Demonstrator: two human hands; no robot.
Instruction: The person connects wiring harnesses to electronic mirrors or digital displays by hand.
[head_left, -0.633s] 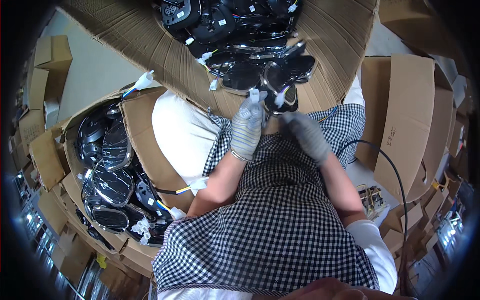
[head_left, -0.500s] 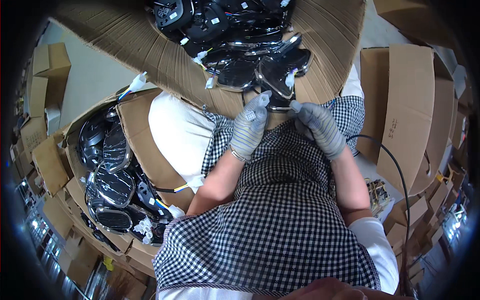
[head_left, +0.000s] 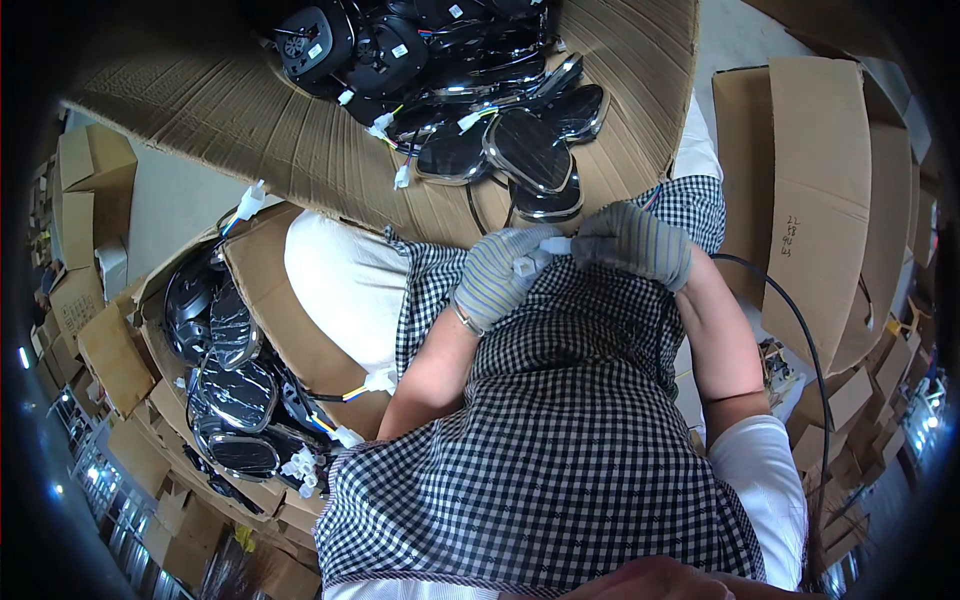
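My left hand (head_left: 500, 275), in a striped grey glove, is closed around small white plastic connectors. One white connector (head_left: 525, 266) shows at its fingertips. Another pale connector (head_left: 556, 245) bridges the gap to my right hand (head_left: 640, 245), also gloved, whose fingers are closed at its right end. Whether the two connector parts are joined cannot be seen. Just beyond the hands, glossy black rounded parts (head_left: 528, 150) with shiny rims and wired white plugs lie in an open cardboard box (head_left: 620, 150).
At left, a second carton (head_left: 290, 300) holds more black parts (head_left: 235, 390), with wired white plugs (head_left: 380, 380) hanging over its edge. A black cable (head_left: 800, 340) curves down on the right, beside tall cartons (head_left: 820, 200). A checked apron (head_left: 560, 440) covers my lap.
My hands have come together, the right one moving left until its fingers meet the connector at my left hand. A white plug no longer shows on the nearest black parts. The view has shifted slightly.
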